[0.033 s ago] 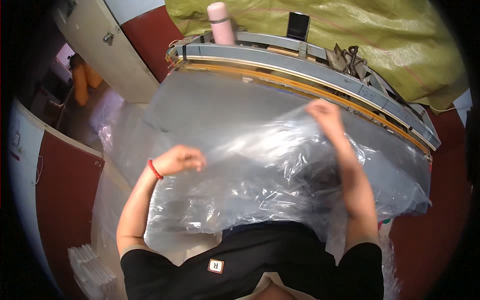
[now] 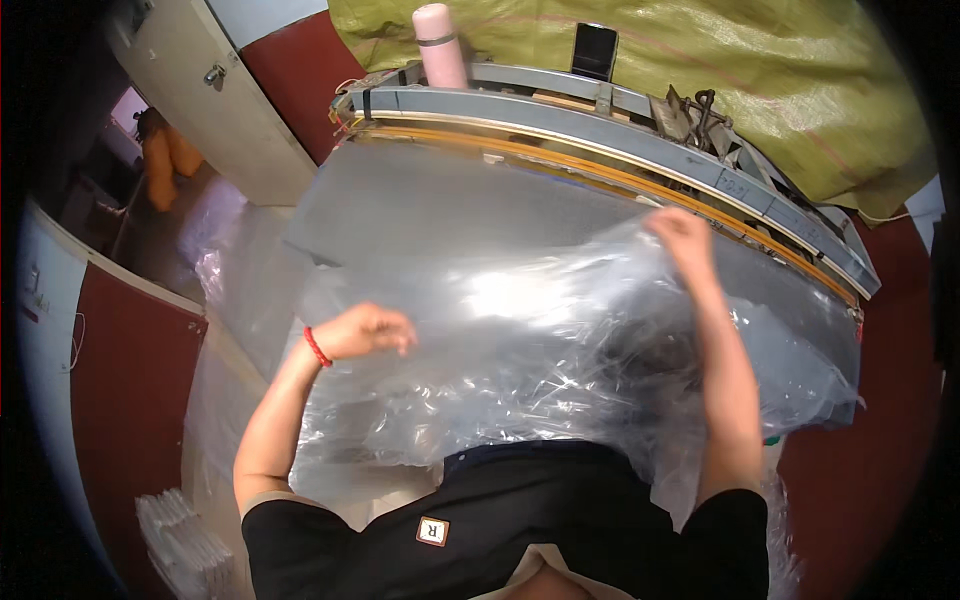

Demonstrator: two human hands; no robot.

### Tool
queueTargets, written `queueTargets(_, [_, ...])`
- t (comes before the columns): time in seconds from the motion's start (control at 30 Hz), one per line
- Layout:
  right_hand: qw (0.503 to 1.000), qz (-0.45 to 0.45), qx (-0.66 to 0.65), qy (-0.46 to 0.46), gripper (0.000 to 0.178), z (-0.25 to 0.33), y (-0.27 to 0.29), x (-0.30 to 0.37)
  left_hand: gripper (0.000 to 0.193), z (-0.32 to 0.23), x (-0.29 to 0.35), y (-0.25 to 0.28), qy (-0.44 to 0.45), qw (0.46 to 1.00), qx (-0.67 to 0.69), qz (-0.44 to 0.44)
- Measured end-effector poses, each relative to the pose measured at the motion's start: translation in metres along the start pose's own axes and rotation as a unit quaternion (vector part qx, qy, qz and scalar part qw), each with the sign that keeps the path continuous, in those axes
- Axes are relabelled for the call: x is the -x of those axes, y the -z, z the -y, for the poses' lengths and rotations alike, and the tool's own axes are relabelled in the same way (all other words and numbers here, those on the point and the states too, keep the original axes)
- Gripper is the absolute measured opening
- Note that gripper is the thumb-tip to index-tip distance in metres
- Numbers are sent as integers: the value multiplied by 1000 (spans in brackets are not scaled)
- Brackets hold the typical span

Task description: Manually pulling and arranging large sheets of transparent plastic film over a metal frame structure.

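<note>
A wide sheet of clear, wrinkled plastic film (image 2: pixel 520 350) covers most of the grey work surface (image 2: pixel 400 200) in front of me. My right hand (image 2: pixel 684 238) pinches the far right part of the film, lifting it near the yellow strip of the machine. At the left, my left hand (image 2: pixel 366 332), with a red braided bracelet (image 2: pixel 317 346) on the wrist, is closed with curled fingers at the film; its fingertips are slightly blurred. Between my hands the film stretches with bright glare. Its near part bunches up against my black shirt.
Along the far side runs a long grey metal bar (image 2: pixel 560 113). On it stand a pink flask (image 2: pixel 440 50) and metal clamps (image 2: pixel 700 115); a dark phone (image 2: pixel 594 52) leans behind. Stacked clear bags (image 2: pixel 183 540) lie lower left. An orange-clad person (image 2: pixel 170 160) is beyond the door (image 2: pixel 235 110).
My right hand has moved right and slightly nearer, pulling the film along. My left hand has shifted slightly down and right.
</note>
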State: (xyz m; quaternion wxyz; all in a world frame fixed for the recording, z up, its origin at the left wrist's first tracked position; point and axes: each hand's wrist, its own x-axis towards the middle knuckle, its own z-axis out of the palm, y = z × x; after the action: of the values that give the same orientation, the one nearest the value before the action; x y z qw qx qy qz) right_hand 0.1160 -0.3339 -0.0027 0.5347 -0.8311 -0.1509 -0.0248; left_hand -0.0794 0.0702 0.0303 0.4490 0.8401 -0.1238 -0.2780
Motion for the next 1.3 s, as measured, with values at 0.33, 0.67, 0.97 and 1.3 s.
queueTargets(0.33, [807,-521,212,-179,26,-182,456,315,13,158,51,92,309,945,-64,-87])
queueTargets(0.67, [745,-528,286,-291,39,-201,469,326,27,53,-53,205,-12,584,-314,-748])
queueTargets(0.97, [629,-502,424,-415,30,-146,394,251,60,156,-123,203,194,859,-288,-376])
queueTargets(1.3, [609,-474,476,-422,26,-159,384,220,20,-16,-200,143,-55,889,-371,-262])
